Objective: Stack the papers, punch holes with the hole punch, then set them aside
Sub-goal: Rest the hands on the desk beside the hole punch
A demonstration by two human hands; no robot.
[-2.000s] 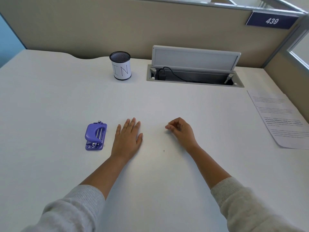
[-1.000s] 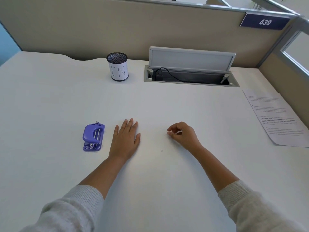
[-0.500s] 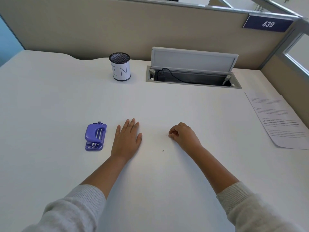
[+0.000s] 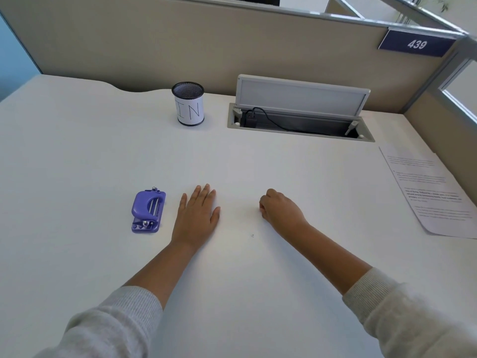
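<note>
Looking across the white desk from my remote seat, I take the biggest things first. The printed papers lie flat at the far right edge, near the partition wall, long axis running away from me and canted slightly leftward at the far end. They sit well apart from both hands, and I cannot tell how many sheets are there; it may be one or several lying flush.

My right hand is plainly the nearer one to the papers: they lie to its right and a little farther out. Its fingers are curled under into a loose fist against the desk, and I see nothing held in it.

My left hand rests palm-down with fingers straight and together, holding nothing. Just beside it, on its left and not touching, lies the purple hole punch, long axis pointing away from me, roughly parallel to that hand.

My judgement is that stacking has not begun, so the coming reach belongs to the right hand, going rightward and outward to draw the papers in toward the middle, while the left is placed to take the punch.
</note>
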